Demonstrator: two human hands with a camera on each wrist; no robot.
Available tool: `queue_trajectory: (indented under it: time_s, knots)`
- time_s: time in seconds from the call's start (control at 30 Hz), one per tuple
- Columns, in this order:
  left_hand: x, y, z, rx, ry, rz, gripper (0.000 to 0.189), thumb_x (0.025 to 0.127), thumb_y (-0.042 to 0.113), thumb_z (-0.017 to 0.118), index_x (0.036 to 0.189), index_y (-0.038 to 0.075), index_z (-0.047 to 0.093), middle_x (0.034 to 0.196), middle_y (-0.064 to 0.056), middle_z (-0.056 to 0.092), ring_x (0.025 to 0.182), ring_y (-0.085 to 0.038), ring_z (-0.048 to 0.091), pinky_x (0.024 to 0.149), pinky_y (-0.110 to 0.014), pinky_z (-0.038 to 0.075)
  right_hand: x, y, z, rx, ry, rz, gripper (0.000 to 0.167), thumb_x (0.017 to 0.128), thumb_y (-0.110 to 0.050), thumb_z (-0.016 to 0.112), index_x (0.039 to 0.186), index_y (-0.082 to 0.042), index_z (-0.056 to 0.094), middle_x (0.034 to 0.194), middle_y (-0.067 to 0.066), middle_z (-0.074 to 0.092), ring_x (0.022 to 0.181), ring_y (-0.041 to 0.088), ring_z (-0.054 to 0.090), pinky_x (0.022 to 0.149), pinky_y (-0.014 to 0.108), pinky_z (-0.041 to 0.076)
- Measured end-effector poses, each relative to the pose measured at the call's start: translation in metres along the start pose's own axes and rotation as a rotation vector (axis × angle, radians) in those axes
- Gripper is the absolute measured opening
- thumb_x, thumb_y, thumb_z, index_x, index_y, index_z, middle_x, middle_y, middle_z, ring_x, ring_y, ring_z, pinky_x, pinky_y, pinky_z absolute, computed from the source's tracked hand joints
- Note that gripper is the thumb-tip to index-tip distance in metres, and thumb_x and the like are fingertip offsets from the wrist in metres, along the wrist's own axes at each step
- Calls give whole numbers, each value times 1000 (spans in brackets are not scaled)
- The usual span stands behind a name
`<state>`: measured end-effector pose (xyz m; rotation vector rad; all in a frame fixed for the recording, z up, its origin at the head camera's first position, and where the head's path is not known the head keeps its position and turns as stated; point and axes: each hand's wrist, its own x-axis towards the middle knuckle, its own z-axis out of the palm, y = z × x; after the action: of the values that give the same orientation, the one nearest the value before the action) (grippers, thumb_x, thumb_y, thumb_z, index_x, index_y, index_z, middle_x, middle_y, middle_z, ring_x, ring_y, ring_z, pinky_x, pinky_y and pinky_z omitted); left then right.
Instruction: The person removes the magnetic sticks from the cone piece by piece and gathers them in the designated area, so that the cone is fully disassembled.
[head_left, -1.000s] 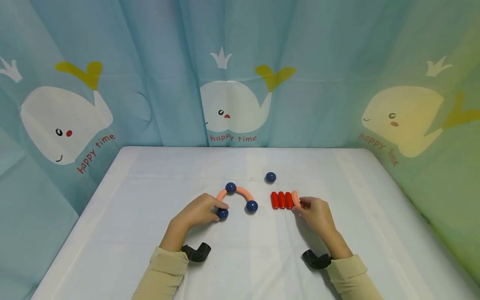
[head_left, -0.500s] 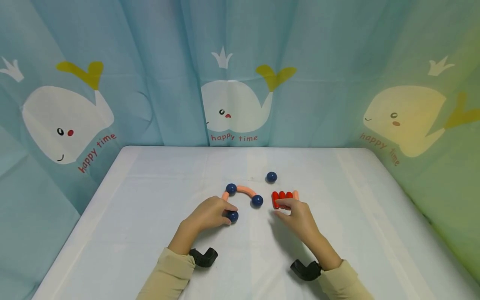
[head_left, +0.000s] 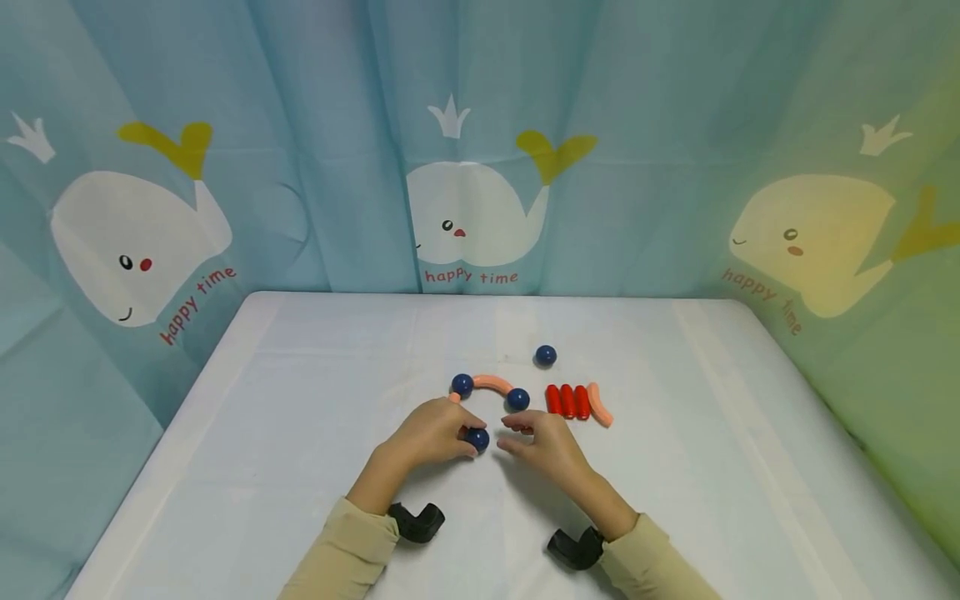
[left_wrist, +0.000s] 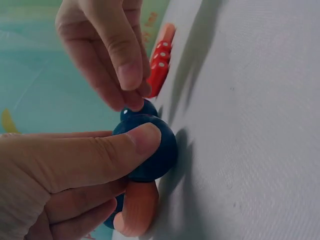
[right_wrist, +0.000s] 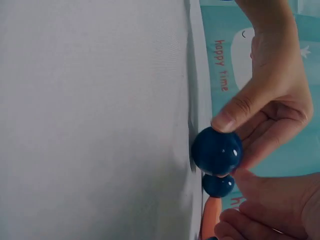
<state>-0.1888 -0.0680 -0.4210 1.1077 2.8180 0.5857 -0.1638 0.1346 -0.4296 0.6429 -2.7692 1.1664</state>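
Nearest, the left hand (head_left: 431,433) pinches a dark blue ball (head_left: 477,439) at the near end of a chain, thumb curled over it. Just beside it the right hand (head_left: 542,442) hovers with fingers loosely bent, holding nothing. Beyond, the chain so far runs through a peach curved rod (head_left: 492,382) and two more balls. Unjoined yet lie three red rods (head_left: 567,401), another peach curved piece (head_left: 600,404) and a lone ball (head_left: 546,356) on the white counter (head_left: 300,417).

Both arms wear long beige sleeves (head_left: 352,546), with a black angled camera mount (head_left: 418,521) strapped at each wrist.
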Motion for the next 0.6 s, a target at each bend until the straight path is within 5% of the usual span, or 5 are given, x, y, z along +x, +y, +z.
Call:
queue_trajectory:
  time_s: [0.33, 0.6]
  knots:
    - [2, 1, 3, 1, 4, 53, 36, 72, 31, 78, 103, 14, 72, 78, 11, 64, 62, 0, 46, 59, -20, 40, 0, 1, 4, 57, -43, -3, 28, 74, -11, 77, 97, 2, 70, 93, 10, 68, 86, 24, 64, 74, 36, 52]
    - [-3, -11, -1, 14, 4, 41, 30, 72, 14, 79, 100, 11, 71, 87, 3, 66, 77, -11, 58, 72, -29, 47, 4, 0, 13, 103, -91, -35, 36, 74, -14, 77, 102, 6, 67, 97, 13, 68, 89, 26, 65, 76, 34, 52]
